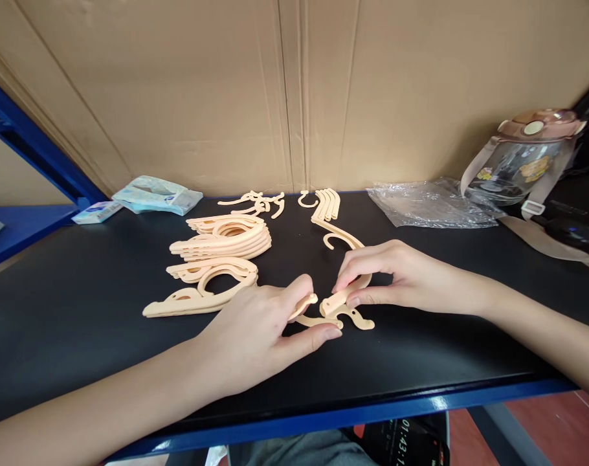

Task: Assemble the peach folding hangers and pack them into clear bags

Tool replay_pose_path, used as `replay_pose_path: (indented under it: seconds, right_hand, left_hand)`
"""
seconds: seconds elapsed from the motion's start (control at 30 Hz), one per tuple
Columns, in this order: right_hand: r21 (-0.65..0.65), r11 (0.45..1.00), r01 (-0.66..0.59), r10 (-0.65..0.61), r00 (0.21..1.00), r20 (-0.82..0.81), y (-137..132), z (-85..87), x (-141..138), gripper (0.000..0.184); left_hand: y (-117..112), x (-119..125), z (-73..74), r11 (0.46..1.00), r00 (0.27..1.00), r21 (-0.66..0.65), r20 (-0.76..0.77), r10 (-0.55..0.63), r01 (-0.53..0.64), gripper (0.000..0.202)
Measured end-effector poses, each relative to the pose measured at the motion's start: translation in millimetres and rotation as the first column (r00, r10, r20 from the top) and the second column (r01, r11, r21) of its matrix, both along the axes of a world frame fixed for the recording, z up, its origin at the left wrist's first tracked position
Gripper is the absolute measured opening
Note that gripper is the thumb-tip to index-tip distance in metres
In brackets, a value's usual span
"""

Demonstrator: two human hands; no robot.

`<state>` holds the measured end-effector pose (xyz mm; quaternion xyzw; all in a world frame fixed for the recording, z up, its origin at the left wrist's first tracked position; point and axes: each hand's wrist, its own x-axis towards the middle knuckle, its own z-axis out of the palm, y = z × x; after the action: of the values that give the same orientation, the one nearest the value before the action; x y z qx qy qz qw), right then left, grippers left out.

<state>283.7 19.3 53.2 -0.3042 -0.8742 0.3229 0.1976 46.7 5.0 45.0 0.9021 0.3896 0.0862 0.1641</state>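
Note:
My left hand (265, 323) is closed, with a small beige plastic hanger piece (303, 307) between its thumb and fingers. My fingers partly hide that piece. With its fingertips, my right hand (401, 275) grips a beige folding-hanger arm (336, 300) whose near end tilts toward my left hand. Under that end a small curved hanger part (358, 318) lies on the black table. Another curved piece (318, 320) shows beside my left thumb; whether it is held I cannot tell. Just beyond my right hand lies a longer hanger arm (340, 232) with a hook (329, 242).
Left of centre are folded hangers (197, 303) and a taller stack of them (226, 246). Small hook parts (258, 204) and several arms (327, 204) lie at the back. Tissue packs (156, 194), a clear plastic bag (430, 204) and a strapped bottle (518, 162) stand near the cardboard wall.

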Motion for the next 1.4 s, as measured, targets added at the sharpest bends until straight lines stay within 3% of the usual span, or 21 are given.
replay_pose_path:
  seconds: [0.13,0.5,0.83,0.97,1.23,1.4]
  right_hand:
    - [0.004,1.000,-0.006,0.006,1.000,-0.015,-3,0.7,-4,0.019]
    - [0.033,0.999,-0.008,0.008,1.000,-0.018,-8,-1.0,-7,0.017]
    - [0.070,0.997,-0.025,0.023,0.999,0.029,-8,-3.2,-8,0.018]
    - [0.052,0.998,-0.034,0.033,0.999,0.016,-9,-5.3,-9,0.017]
    - [0.061,0.994,-0.091,0.090,0.996,0.020,-11,-2.1,-10,0.022]
    - [0.089,0.993,-0.077,0.073,0.996,0.049,-9,1.7,-9,0.020]
  left_hand:
    - [-1,0,-1.1,0.998,0.998,0.011,0.004,-0.064,0.064,0.038]
    - [-3,-2,0.3,0.995,0.995,-0.027,0.017,-0.101,0.101,0.025]
    - [-3,0,2.6,0.974,0.938,0.153,-0.328,-0.110,0.168,0.021]
    - [-5,0,-0.4,0.959,0.913,0.191,-0.389,-0.122,0.210,0.024]
    - [-6,-5,-9.3,0.908,0.944,0.300,-0.247,-0.221,0.291,0.019]
    - [-3,-7,-8.1,0.886,0.970,0.395,-0.060,-0.237,0.241,0.018]
